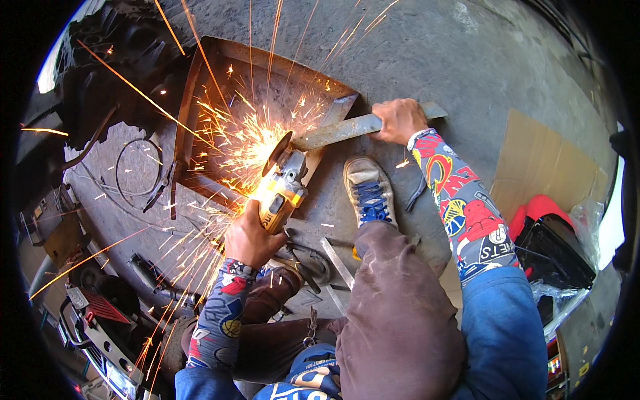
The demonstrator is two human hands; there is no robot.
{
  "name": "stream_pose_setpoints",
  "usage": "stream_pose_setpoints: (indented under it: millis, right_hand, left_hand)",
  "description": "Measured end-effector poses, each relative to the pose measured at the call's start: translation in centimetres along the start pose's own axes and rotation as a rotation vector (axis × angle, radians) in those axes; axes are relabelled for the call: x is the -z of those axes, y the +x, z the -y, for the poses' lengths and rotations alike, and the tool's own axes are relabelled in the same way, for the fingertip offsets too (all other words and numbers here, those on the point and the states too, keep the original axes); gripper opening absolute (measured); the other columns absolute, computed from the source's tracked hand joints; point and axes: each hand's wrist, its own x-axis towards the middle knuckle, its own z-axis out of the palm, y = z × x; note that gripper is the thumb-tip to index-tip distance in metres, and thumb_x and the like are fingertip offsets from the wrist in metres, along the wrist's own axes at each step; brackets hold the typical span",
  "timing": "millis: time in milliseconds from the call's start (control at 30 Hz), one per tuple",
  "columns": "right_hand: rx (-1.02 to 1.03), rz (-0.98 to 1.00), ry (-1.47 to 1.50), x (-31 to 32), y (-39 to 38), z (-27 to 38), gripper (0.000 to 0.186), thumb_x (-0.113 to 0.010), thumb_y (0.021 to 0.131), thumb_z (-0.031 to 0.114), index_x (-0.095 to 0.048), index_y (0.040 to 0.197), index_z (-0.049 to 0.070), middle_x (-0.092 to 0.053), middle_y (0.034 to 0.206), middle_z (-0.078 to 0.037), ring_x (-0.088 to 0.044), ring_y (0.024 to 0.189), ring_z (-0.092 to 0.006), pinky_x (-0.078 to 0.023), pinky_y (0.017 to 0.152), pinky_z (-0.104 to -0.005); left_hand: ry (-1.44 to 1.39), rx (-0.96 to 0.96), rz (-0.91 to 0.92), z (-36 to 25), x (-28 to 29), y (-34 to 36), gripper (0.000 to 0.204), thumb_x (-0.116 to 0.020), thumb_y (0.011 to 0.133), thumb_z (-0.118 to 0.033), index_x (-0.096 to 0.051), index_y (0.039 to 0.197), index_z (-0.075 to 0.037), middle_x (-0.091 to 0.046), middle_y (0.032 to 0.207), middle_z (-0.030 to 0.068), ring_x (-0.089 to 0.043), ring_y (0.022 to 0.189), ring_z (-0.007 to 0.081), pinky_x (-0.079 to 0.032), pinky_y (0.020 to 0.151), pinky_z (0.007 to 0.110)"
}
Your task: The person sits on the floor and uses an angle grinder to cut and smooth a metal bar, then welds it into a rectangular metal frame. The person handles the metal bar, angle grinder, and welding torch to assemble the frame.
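My left hand (251, 239) is closed round the body of a yellow and grey angle grinder (283, 190). Its disc (276, 154) meets the left end of a flat metal bar (343, 131), and bright sparks spray from there in all directions. Near the bar's right end, my right hand (400, 121) grips it from above, with a short piece sticking out past the fingers. Under the bar and grinder lies a rusty metal frame (280, 59) with raised edges. Part of the frame's inside is hidden by the glare.
My shoe (371, 192) with blue laces stands close to the frame's right side. Thin metal strips (337, 263) and a coiled cable (119, 175) lie on the concrete floor. At right are a cardboard sheet (550, 157) and a red and black object (553, 247). Dark machinery (127, 60) sits upper left.
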Motion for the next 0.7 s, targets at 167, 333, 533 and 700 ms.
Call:
stream_pose_setpoints:
  millis: [167,333,533,700]
  right_hand:
    - [0.017,-0.025,0.007,-0.15,-0.07,-0.10,0.033,-0.079,0.078,0.045,-0.069,0.084,0.014,-0.074,0.084,-0.012,-0.074,0.082,-0.0356,-0.059,0.074,-0.0491]
    - [0.001,-0.006,0.022,-0.27,-0.08,-0.29,0.031,-0.077,0.079,0.043,-0.071,0.087,0.014,-0.076,0.089,-0.013,-0.074,0.085,-0.0356,-0.060,0.077,-0.0484]
    - [-0.005,-0.006,0.017,-0.37,0.01,-0.33,0.030,-0.076,0.077,0.041,-0.071,0.087,0.013,-0.076,0.089,-0.013,-0.075,0.086,-0.0351,-0.060,0.077,-0.0477]
    - [0.006,0.011,-0.008,-0.16,0.01,-0.25,0.028,-0.078,0.076,0.039,-0.071,0.086,0.013,-0.076,0.088,-0.013,-0.075,0.086,-0.0350,-0.060,0.077,-0.0481]
  left_hand:
    - [0.067,0.013,0.017,-0.23,0.04,-0.10,0.061,-0.086,0.068,-0.032,-0.058,0.115,-0.006,-0.072,0.087,0.0272,-0.071,0.084,0.0475,-0.057,0.077,0.056]
    - [0.000,0.035,0.010,-0.37,0.03,-0.17,0.056,-0.084,0.068,-0.031,-0.060,0.112,-0.006,-0.072,0.088,0.0267,-0.071,0.085,0.0473,-0.057,0.078,0.055]
    - [-0.005,0.034,0.004,-0.13,-0.11,-0.22,0.055,-0.083,0.068,-0.031,-0.063,0.112,-0.006,-0.073,0.088,0.0266,-0.072,0.085,0.0467,-0.057,0.078,0.053]
    - [0.027,0.024,-0.012,-0.13,-0.10,-0.31,0.054,-0.083,0.068,-0.031,-0.062,0.110,-0.005,-0.072,0.087,0.0270,-0.072,0.085,0.0469,-0.057,0.078,0.053]
